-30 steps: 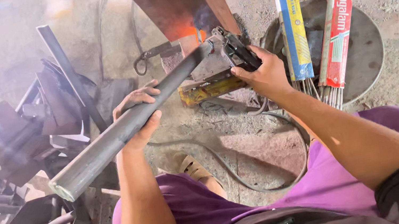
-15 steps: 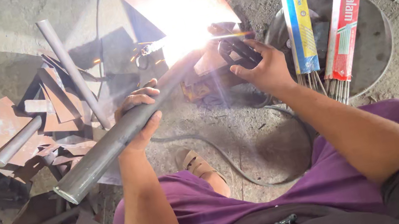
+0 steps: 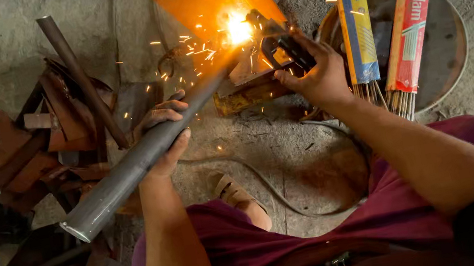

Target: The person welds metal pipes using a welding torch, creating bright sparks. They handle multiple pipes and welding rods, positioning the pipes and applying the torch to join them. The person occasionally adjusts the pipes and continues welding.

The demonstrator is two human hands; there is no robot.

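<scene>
Now left grip point(image 3: 165, 132) clamps steel pipe point(image 3: 145, 158) mid-length; right grip point(image 3: 318, 71) clenches electrode holder point(image 3: 284, 48) (sparking).

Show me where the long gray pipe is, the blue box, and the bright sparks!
long gray pipe point(image 3: 128, 173), head view, middle of its round side near the left hand.
blue box point(image 3: 356, 17), head view, middle of its front face.
bright sparks point(image 3: 237, 28), head view, glowing center at the pipe's far end.

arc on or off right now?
On. A bright glare burns at the pipe end, with sparks scattering around it; the right hand holds the electrode holder there.
</scene>
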